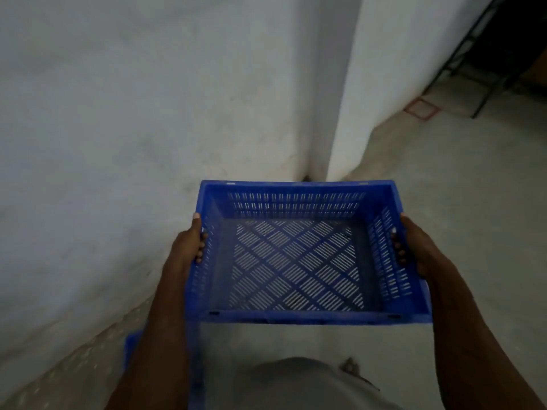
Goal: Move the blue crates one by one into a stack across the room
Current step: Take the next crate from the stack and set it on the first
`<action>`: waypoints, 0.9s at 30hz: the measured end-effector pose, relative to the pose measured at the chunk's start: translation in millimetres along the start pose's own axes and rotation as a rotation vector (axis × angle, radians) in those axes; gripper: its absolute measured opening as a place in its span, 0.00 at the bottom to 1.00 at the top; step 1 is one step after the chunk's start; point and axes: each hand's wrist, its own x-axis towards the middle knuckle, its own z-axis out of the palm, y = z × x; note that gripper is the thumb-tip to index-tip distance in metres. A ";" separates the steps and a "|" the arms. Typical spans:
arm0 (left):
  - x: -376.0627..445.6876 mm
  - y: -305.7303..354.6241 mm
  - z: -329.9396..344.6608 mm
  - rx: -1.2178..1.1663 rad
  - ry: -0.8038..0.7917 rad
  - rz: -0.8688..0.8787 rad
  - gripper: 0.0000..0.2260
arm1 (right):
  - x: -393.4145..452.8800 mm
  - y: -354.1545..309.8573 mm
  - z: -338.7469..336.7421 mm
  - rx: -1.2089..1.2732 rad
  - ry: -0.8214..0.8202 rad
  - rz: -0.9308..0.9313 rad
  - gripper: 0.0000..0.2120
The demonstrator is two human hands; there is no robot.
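Note:
An empty blue crate with slotted walls and a diamond-pattern floor hangs in front of me above the ground, held level. My left hand grips its left wall, fingers through the handle slot. My right hand grips the right wall the same way. A second blue crate shows partly at the lower left, mostly hidden behind my left forearm.
A white wall runs along the left and meets a protruding white pillar just beyond the crate. Grey concrete floor spreads to the right. A dark metal rack stands at the far right, with a red square floor mark near it.

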 end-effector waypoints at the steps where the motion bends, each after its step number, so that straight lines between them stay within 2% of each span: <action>1: -1.4 13.5 34.7 0.029 -0.049 0.017 0.29 | 1.7 7.3 -35.3 0.031 0.047 -0.001 0.28; 6: -21.2 78.5 213.1 0.105 -0.288 0.089 0.29 | 7.2 35.7 -201.0 0.175 0.246 0.019 0.29; 11: -46.3 142.0 375.7 0.172 -0.452 0.136 0.27 | 19.2 53.2 -338.0 0.305 0.403 0.042 0.30; 19: -53.0 249.3 620.9 0.305 -0.703 0.239 0.26 | 65.9 73.3 -498.7 0.535 0.566 0.099 0.29; 27: -87.7 367.0 870.5 0.433 -0.960 0.321 0.24 | 100.0 54.7 -631.0 0.725 0.755 0.099 0.28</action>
